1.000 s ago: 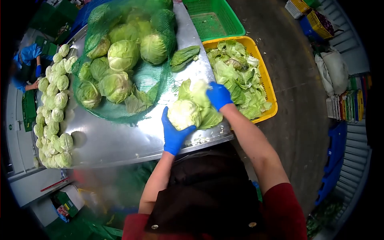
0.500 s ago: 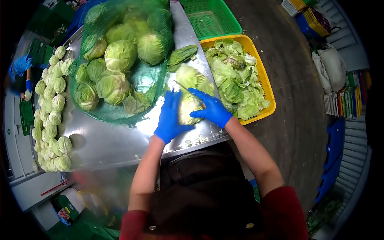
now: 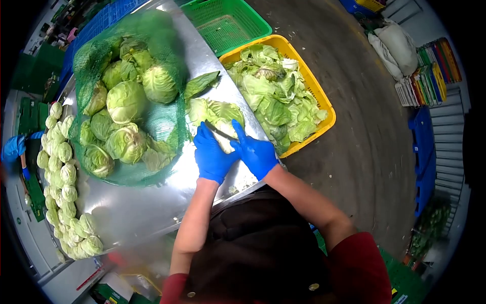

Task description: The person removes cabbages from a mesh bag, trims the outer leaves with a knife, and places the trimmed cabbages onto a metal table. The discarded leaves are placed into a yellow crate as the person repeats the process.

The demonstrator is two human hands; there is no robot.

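Observation:
On the steel table a pale cabbage [image 3: 226, 144] lies between my two blue-gloved hands, mostly covered by them. My left hand [image 3: 212, 157] grips its near left side, fingers pointing forward and thumb toward the right. My right hand [image 3: 254, 152] is close against it on the right, holding a knife [image 3: 221, 132] whose thin dark blade crosses the cabbage toward my left fingertips. The knife's handle is hidden in the glove. Just beyond are loose pale green leaves [image 3: 215, 111], with a darker leaf [image 3: 201, 84] farther off.
A green mesh sack [image 3: 172, 137] of whole cabbages lies left of my hands. Rows of trimmed cabbages [image 3: 68, 174] line the table's left edge. At right stand a yellow crate [image 3: 324, 104] of leaves and a green crate [image 3: 258, 28]. Another person [image 3: 14, 148] is at far left.
The view has turned, so the table sits farther left. My hands have drawn closer together over the cabbage, and the knife blade now lies across it.

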